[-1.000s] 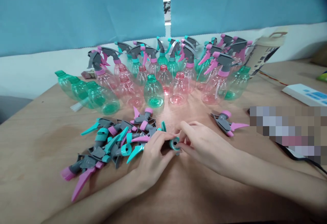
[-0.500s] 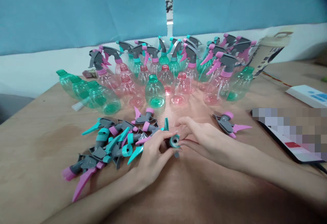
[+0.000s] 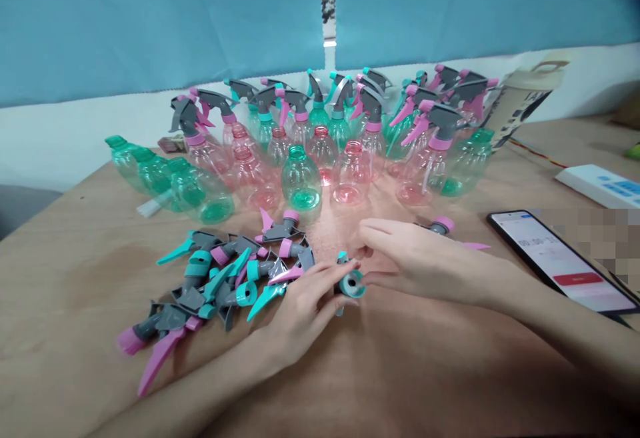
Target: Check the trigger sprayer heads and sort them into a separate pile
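Low over the table, my left hand (image 3: pixel 305 305) pinches a grey trigger spray head (image 3: pixel 353 283) with a teal collar. The collar's open end, with a pale ring and dark hole inside, faces me. Close on its right is my right hand (image 3: pixel 400 251), fingers curled and thumb at the collar's edge; the fingertips are partly hidden. To the left lies a pile of loose spray heads (image 3: pixel 193 298) with pink or teal collars and triggers. Behind my right hand a pink-collared spray head (image 3: pixel 443 226) is partly covered.
Open-necked bottles, such as a green one (image 3: pixel 301 181) and a pink one (image 3: pixel 351 175), stand beyond my hands. Several bottles with spray heads (image 3: pixel 373 115) fill the back. A phone (image 3: pixel 565 258), a white box (image 3: pixel 600 185) and a large cream bottle (image 3: pixel 525 101) are at the right.
The held spray head has shifted slightly right and turned, its collar facing me more fully. My right hand's fingers have curled in and now cover more of the loose spray head behind.
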A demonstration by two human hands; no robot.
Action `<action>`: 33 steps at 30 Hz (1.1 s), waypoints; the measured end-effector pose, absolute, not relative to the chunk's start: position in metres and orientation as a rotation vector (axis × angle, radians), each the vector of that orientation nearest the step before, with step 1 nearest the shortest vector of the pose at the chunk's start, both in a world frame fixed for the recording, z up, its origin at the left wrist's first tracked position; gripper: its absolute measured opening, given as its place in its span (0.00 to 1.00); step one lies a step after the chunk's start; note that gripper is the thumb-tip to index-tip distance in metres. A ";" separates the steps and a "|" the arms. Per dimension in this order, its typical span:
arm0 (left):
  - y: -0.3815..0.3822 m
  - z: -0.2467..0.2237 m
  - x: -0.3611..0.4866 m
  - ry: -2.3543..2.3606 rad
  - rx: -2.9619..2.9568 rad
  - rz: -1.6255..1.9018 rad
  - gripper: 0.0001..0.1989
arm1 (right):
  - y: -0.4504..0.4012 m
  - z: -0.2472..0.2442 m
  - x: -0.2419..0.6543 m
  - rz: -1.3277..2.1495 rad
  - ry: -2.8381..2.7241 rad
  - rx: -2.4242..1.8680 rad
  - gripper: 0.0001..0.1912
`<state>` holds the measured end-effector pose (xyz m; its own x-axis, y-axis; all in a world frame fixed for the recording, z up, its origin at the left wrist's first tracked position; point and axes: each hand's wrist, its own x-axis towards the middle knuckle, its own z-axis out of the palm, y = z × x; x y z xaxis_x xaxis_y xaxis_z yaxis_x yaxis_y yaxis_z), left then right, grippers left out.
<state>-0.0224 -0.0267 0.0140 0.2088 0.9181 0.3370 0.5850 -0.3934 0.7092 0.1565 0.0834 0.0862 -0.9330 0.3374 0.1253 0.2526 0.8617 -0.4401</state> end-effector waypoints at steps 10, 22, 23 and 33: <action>-0.028 0.020 -0.022 1.447 2.032 1.092 0.10 | 0.074 0.081 0.152 0.711 -2.820 -0.380 0.03; -0.028 0.015 -0.021 1.547 1.999 1.180 0.13 | 0.063 0.054 0.138 1.499 -2.228 -0.609 0.09; -0.028 0.014 -0.021 1.558 1.998 1.209 0.13 | 0.063 0.052 0.137 1.557 -2.179 -0.624 0.09; -0.028 0.018 -0.021 1.559 1.995 1.266 0.12 | 0.072 0.070 0.145 1.725 -2.227 -0.572 0.10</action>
<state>-0.0206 -0.0283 0.0176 0.0172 0.8945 0.4467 0.6210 -0.3597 0.6964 0.1447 0.0720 0.0699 -0.8866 0.4615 -0.0297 0.1442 0.2149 -0.9659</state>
